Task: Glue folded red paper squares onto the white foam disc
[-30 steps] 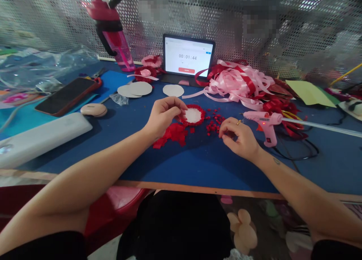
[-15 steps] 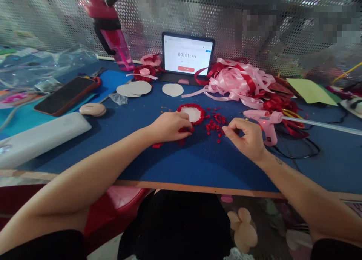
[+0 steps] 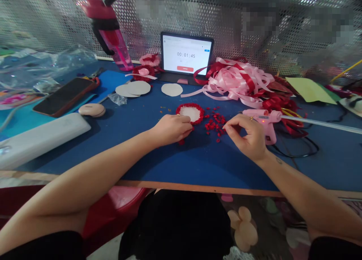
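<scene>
My left hand (image 3: pixel 171 129) is closed, its fingers curled over a red ribbon (image 3: pixel 181 142) that pokes out below them; most of the ribbon is hidden. Just beyond those fingers lies a white disc (image 3: pixel 190 114) edged with a ring of red ribbon pieces (image 3: pixel 201 117). To its right, a loose pile of small red ribbon pieces (image 3: pixel 215 123) is scattered on the blue table. My right hand (image 3: pixel 249 135) is at the right edge of this pile, thumb and forefinger pinched together; whatever is between the fingertips is too small to make out.
A pink glue gun (image 3: pixel 266 120) with a glue stick stands right behind my right hand. Pink and red ribbons (image 3: pixel 234 80) are heaped farther back, beside a tablet (image 3: pixel 186 54) showing a timer. White discs (image 3: pixel 172 89), a bottle (image 3: pixel 113 37), phone (image 3: pixel 65 96) and long white case (image 3: pixel 45 139) are leftward.
My left hand has shifted slightly toward me and lies lower against the disc. The red piece showing under its wrist is now out of sight. My right hand has barely moved, still pinched.
</scene>
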The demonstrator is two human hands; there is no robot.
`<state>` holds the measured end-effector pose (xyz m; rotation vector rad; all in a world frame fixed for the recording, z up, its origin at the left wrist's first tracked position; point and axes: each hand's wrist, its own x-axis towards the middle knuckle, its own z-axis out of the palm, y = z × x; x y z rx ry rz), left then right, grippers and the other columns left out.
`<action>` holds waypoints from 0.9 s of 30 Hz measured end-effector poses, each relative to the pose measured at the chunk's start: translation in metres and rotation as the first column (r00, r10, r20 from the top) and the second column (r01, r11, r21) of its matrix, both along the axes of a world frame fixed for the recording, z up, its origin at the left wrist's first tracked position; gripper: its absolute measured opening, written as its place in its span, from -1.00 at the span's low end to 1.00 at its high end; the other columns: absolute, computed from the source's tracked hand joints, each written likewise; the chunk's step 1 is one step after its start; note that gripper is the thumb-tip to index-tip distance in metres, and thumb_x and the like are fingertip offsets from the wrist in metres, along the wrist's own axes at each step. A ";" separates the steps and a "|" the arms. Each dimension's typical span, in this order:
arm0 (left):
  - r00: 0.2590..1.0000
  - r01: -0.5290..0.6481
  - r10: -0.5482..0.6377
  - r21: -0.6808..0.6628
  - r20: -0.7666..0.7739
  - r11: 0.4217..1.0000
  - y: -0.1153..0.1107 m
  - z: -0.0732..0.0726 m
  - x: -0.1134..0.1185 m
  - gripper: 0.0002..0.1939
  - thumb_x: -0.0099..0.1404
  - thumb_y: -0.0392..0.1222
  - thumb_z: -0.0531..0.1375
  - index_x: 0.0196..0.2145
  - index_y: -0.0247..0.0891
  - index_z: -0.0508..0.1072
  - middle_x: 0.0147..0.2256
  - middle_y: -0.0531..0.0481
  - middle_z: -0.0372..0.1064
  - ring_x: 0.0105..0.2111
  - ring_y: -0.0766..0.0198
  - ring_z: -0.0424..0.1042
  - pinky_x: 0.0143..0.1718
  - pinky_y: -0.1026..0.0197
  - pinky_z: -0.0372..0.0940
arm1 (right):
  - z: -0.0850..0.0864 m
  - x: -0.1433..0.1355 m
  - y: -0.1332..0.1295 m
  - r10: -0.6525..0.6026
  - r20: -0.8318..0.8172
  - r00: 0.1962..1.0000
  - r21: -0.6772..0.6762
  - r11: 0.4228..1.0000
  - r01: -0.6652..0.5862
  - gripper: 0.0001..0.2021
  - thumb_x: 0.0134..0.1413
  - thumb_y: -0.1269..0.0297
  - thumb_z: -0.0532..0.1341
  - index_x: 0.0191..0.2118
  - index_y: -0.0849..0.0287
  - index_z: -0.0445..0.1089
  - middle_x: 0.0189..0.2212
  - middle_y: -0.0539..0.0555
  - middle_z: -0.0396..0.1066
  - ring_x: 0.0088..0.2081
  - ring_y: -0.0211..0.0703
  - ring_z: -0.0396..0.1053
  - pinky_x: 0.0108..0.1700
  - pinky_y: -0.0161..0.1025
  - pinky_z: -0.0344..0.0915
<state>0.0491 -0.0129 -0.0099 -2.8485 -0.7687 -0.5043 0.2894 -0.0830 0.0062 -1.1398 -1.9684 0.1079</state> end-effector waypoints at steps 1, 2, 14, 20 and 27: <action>0.999 0.004 -0.003 -0.007 0.052 1.000 -0.002 0.001 0.001 -0.75 0.27 -0.20 0.04 -0.42 -0.25 0.49 -0.42 -0.02 0.41 -0.43 0.33 0.38 -0.49 0.33 0.12 | 0.001 0.000 0.000 -0.006 0.004 1.000 0.013 1.000 0.006 -0.89 0.08 0.31 0.13 -0.45 0.14 0.31 -0.51 0.01 0.34 -0.51 -0.29 0.24 -0.43 -0.29 0.21; 0.994 0.010 -0.008 -0.019 0.113 1.000 -0.006 0.002 0.003 -0.75 0.27 -0.19 0.04 -0.40 -0.24 0.50 -0.41 -0.01 0.42 -0.43 0.34 0.39 -0.47 0.33 0.15 | 0.003 0.001 0.001 -0.014 0.011 1.000 0.029 0.999 0.014 -0.89 0.08 0.31 0.13 -0.44 0.14 0.31 -0.51 0.01 0.34 -0.51 -0.28 0.24 -0.43 -0.28 0.21; 0.955 0.281 -0.295 0.193 0.045 0.940 -0.049 -0.007 0.041 -0.71 0.32 -0.29 0.00 -0.50 -0.30 0.41 -0.48 0.02 0.34 -0.50 0.40 0.31 -0.55 0.31 0.12 | 0.028 0.022 -0.027 0.150 0.424 0.893 -0.113 0.987 -0.111 -0.93 0.08 0.31 0.13 -0.38 0.08 0.34 -0.43 -0.01 0.42 -0.35 -0.20 0.36 -0.24 -0.24 0.24; 0.953 0.300 -0.303 0.076 0.030 0.951 -0.050 -0.002 0.033 -0.73 0.33 -0.19 0.00 -0.34 -0.28 0.47 -0.41 -0.02 0.39 -0.41 0.33 0.37 -0.45 0.31 0.24 | 0.010 0.074 -0.066 -0.131 0.339 0.932 -0.102 0.979 0.175 -0.91 0.05 0.29 0.18 -0.46 0.06 0.33 -0.53 -0.01 0.40 -0.46 -0.21 0.35 -0.35 -0.25 0.23; 0.907 0.386 -0.382 0.015 0.177 0.923 -0.050 -0.006 0.025 -0.73 0.31 -0.15 0.03 -0.27 -0.27 0.49 -0.28 -0.05 0.49 -0.25 0.26 0.47 -0.21 0.26 0.37 | -0.007 0.124 -0.063 -0.632 0.167 0.757 -0.117 0.749 0.652 -0.82 -0.07 0.14 0.25 -0.43 0.08 0.26 -0.55 0.03 0.29 -0.54 -0.23 0.24 -0.42 -0.25 0.21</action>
